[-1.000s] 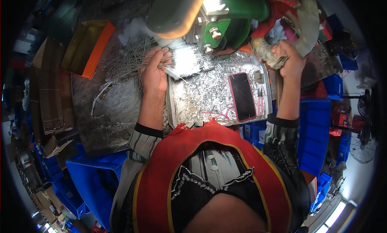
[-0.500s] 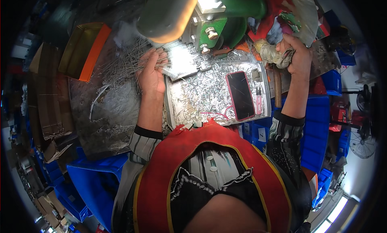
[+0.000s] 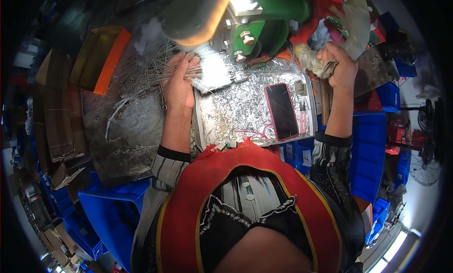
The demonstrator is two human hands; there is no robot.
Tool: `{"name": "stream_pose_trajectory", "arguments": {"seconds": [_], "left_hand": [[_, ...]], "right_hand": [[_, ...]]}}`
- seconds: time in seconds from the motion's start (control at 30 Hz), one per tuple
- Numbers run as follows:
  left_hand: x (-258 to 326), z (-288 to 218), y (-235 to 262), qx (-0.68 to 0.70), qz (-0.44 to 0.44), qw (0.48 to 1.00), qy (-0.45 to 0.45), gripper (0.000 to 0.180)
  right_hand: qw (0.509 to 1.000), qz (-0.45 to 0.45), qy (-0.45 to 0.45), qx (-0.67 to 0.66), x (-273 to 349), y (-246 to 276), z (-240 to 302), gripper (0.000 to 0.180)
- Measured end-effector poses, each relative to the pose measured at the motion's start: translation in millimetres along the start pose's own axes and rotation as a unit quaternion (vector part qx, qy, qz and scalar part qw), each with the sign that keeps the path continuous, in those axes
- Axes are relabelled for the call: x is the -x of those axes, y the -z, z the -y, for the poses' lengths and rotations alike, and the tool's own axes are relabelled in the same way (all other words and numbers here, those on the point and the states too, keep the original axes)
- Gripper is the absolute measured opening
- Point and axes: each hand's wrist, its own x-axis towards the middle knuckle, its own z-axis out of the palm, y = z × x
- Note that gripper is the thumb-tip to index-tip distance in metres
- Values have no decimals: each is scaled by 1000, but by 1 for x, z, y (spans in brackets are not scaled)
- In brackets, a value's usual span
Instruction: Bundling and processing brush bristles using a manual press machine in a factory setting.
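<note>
Wires (image 3: pixel 153 69) are fanned out in my L hand (image 3: pixel 178 86), thumb n fingers closed on the bunch, just L of the green press (image 3: pixel 257 31). R hand (image 3: pixel 344 69) is clamped round the wrapped handle (image 3: pixel 306 59). Main risk imo: if the handle works the press n L fingertips sit too far in, they could get nipped; can't tell how close bc of glare. Slack L grip could also let wires splay n jab me, or drop onto the phone (image 3: pixel 281 111).
</note>
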Motion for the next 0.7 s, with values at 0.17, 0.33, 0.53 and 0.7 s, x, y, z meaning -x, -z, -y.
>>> {"name": "stream_pose_trajectory", "arguments": {"seconds": [0.17, 0.33, 0.53, 0.7], "left_hand": [[-2, 7, 1, 19, -41, 999, -14, 19], [-2, 9, -5, 6, -57, 998, -14, 21], [-1, 5, -7, -15, -75, 997, -25, 21], [-6, 8, -8, -42, -53, 998, -19, 25]], "right_hand": [[998, -15, -41, 55, -8, 0, 18, 16], [988, -67, -76, 113, -6, -5, 27, 31], [997, -8, -72, 31, -15, 8, 19, 13], [991, -47, 117, -47, 8, -2, -28, 9]]}}
